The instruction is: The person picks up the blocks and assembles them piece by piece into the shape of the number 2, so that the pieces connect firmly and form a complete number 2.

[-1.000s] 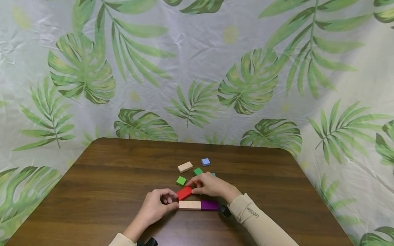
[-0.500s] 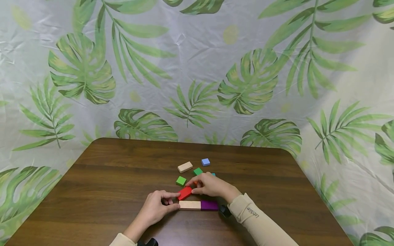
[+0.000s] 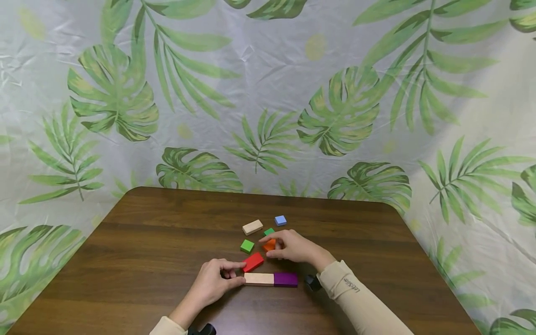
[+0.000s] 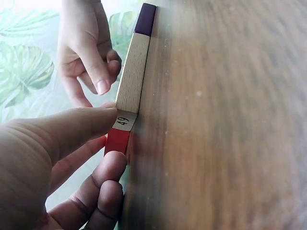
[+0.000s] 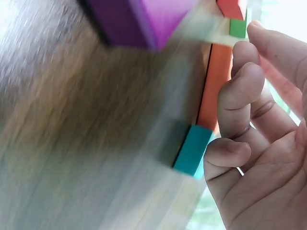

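Left hand (image 3: 213, 280) of the person is partly open, thumb against the near end of a pale block (image 3: 258, 279), index fingertip on a red block (image 3: 253, 262), closed round neither. Right hand (image 3: 296, 246) is loosely bent above an orange block (image 3: 270, 245), holding nothing; whether it touches, I cannot tell. Beyond hangs a leaf-printed cloth (image 3: 268, 79), then comes the brown counter (image 3: 146, 260). On it, the pale block joins a purple block (image 3: 286, 279) end to end, and the red one lies slanting just behind them. Farther away rests a second pale block (image 3: 252, 227). Smallest are a light-green block (image 3: 247, 246), a darker green block (image 3: 269, 231), a blue block (image 3: 280, 220), and a teal block (image 5: 193, 151) beside the orange one.
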Action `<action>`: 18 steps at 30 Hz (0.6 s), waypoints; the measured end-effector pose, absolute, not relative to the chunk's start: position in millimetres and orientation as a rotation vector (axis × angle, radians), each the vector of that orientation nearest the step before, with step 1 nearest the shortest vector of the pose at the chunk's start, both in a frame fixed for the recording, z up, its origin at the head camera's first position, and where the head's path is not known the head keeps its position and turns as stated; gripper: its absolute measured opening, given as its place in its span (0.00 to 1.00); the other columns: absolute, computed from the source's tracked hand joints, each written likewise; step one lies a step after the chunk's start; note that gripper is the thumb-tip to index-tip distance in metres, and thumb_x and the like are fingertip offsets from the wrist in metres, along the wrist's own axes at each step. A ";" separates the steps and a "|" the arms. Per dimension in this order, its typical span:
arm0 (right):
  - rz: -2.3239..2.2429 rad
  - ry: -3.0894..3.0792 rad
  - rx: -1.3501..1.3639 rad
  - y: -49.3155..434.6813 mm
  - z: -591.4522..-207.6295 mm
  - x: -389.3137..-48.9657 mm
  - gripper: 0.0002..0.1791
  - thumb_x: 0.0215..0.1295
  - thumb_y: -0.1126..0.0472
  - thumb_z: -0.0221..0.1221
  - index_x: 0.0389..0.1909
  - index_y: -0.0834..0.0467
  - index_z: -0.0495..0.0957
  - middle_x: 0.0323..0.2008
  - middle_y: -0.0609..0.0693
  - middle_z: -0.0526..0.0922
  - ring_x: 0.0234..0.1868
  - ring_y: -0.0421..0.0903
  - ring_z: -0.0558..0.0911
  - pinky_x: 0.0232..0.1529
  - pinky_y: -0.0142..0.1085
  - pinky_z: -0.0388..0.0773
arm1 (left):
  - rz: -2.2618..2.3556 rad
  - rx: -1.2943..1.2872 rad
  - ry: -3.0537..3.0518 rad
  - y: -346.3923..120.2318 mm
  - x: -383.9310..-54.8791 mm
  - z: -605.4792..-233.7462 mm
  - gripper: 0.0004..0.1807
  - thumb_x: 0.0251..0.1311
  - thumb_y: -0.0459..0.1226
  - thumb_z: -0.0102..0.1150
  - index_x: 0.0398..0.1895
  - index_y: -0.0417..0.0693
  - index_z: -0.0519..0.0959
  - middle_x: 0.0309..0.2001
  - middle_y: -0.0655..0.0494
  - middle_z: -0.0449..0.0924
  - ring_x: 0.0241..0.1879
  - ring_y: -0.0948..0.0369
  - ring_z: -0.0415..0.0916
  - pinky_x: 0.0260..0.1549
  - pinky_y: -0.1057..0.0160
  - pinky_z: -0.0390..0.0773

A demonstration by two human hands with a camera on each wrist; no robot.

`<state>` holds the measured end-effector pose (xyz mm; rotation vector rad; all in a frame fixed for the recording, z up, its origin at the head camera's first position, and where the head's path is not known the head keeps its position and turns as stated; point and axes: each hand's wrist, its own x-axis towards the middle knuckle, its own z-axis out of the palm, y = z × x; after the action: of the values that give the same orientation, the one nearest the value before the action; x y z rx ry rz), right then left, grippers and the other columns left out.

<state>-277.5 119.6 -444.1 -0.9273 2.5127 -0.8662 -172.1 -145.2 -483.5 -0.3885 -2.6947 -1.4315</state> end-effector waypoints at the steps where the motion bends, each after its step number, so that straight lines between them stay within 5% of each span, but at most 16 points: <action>1: -0.869 2.517 -0.926 121.3 -443.6 -278.2 0.23 0.74 0.57 0.68 0.67 0.53 0.83 0.20 0.41 0.72 0.20 0.36 0.68 0.26 0.29 0.68 | -1.431 -0.387 -2.693 -145.1 -172.1 -483.6 0.17 0.52 0.40 0.84 0.47 0.55 0.94 0.24 0.66 0.80 0.26 0.74 0.69 0.28 0.71 0.68; 18: -0.897 2.544 -0.848 141.6 -443.7 -286.7 0.22 0.74 0.60 0.68 0.67 0.55 0.83 0.20 0.42 0.74 0.22 0.38 0.70 0.27 0.30 0.69 | -1.431 -0.399 -2.688 -145.1 -173.3 -485.2 0.17 0.52 0.39 0.84 0.47 0.54 0.94 0.24 0.67 0.80 0.25 0.75 0.70 0.27 0.71 0.70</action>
<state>-286.7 141.6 -443.7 -0.8483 2.5435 -0.8967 -173.3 -145.1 -485.2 -0.3989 -2.6878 -1.4312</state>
